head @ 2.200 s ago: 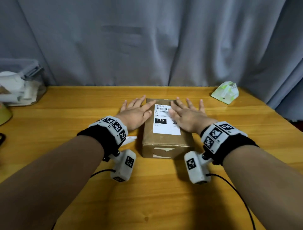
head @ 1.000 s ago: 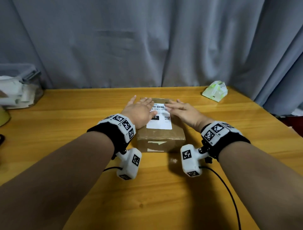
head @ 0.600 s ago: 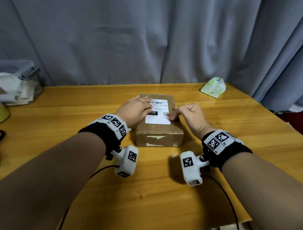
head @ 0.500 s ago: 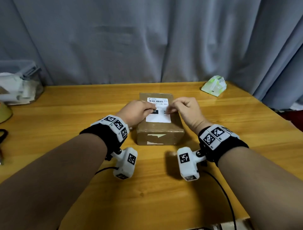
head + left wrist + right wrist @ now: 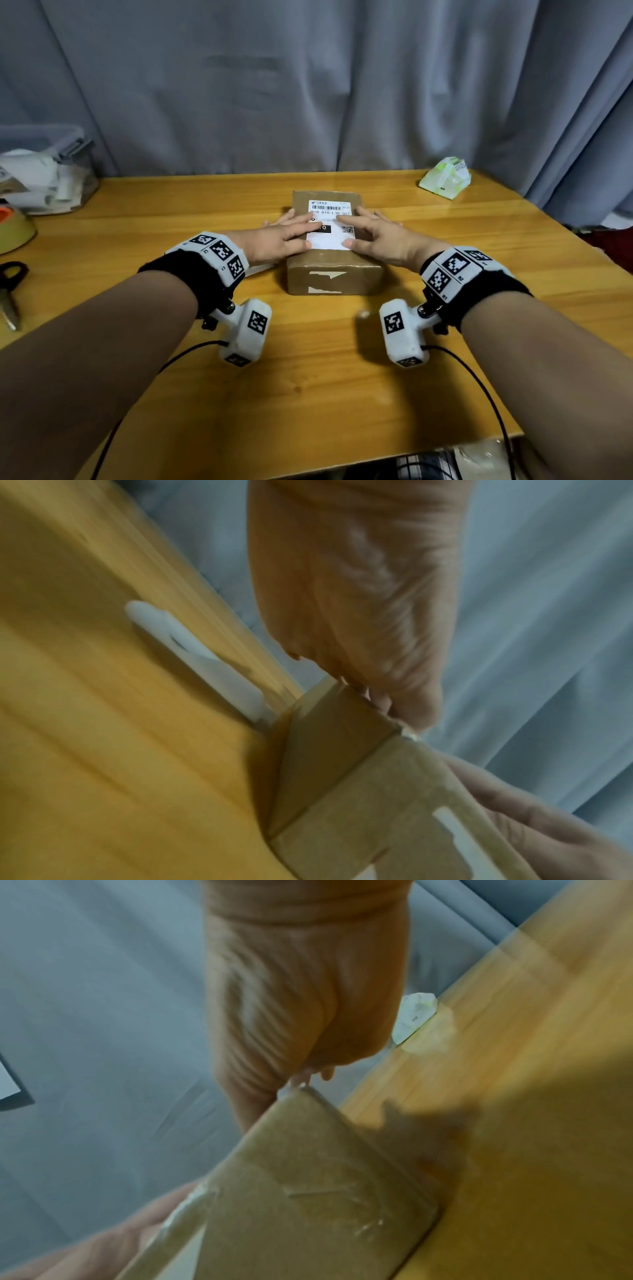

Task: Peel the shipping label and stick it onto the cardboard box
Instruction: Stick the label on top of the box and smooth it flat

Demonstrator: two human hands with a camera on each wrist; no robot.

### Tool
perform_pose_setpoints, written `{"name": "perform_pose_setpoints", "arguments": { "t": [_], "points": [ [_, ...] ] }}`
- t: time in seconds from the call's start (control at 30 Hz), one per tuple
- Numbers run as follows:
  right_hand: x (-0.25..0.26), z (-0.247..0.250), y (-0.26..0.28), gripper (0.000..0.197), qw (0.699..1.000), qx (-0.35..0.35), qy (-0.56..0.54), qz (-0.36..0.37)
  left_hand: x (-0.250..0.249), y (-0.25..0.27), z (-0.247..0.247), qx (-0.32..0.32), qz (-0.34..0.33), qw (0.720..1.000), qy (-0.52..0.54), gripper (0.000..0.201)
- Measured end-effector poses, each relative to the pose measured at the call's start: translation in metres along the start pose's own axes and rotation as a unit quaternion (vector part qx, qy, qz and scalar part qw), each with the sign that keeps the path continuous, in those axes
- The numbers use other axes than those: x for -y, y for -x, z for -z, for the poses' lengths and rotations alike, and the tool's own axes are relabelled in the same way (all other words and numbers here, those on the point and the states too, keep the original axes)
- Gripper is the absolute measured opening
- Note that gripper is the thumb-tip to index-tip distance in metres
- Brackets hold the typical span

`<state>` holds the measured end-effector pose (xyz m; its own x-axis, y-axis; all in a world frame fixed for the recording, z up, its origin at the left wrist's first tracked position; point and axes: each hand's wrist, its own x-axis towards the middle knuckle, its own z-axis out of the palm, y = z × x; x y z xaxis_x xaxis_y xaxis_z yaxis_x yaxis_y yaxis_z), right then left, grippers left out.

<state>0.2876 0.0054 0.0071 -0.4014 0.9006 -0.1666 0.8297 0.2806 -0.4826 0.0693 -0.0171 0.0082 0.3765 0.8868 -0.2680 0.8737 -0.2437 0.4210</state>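
At our nine o'clock, on the far left of the wooden table (image 5: 137, 219), sits a clear plastic bin (image 5: 44, 171) stuffed with white paper scraps, with a tape roll (image 5: 13, 229) in front of it and a pair of scissors (image 5: 10, 291) nearer to us at eight o'clock.

Moving in toward the centre, our left hand (image 5: 274, 240) lies flat with straight fingers, reaching toward one o'clock; its fingertips press on the left part of the shipping label (image 5: 330, 222), and the palm overhangs the box's left edge. A white strip of paper (image 5: 205, 664) lies on the table just beside that side of the box; we cannot tell what it is.

The cardboard box (image 5: 334, 270) sits at twelve o'clock, flat on the table, with the white label on its top face and torn white tape marks on its near side.

Our right hand (image 5: 380, 240) mirrors the left: fingers extended and pointing to eleven o'clock, flat across the label's right part, thumb touching its near right corner. Neither hand curls around anything, and the two are apart with bare label between them.

At two o'clock, well apart from the box, a green and white tissue pack (image 5: 445, 176) lies by the grey curtain (image 5: 308, 85).
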Motion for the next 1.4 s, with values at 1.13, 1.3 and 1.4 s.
{"name": "perform_pose_setpoints", "arguments": {
  "t": [1.13, 1.3, 1.4],
  "points": [
    [0.029, -0.019, 0.05, 0.064, 0.971, -0.084, 0.21, 0.084, -0.048, 0.034, -0.019, -0.181, -0.026, 0.962, -0.205, 0.042],
    [0.027, -0.014, 0.046, 0.041, 0.966, -0.117, 0.21, 0.092, -0.047, 0.03, -0.014, -0.19, -0.044, 0.956, -0.219, 0.03],
    [0.026, -0.006, 0.03, 0.029, 0.965, -0.125, 0.215, 0.082, -0.046, 0.021, -0.006, -0.212, -0.042, 0.953, -0.21, 0.032]
  ]
}}
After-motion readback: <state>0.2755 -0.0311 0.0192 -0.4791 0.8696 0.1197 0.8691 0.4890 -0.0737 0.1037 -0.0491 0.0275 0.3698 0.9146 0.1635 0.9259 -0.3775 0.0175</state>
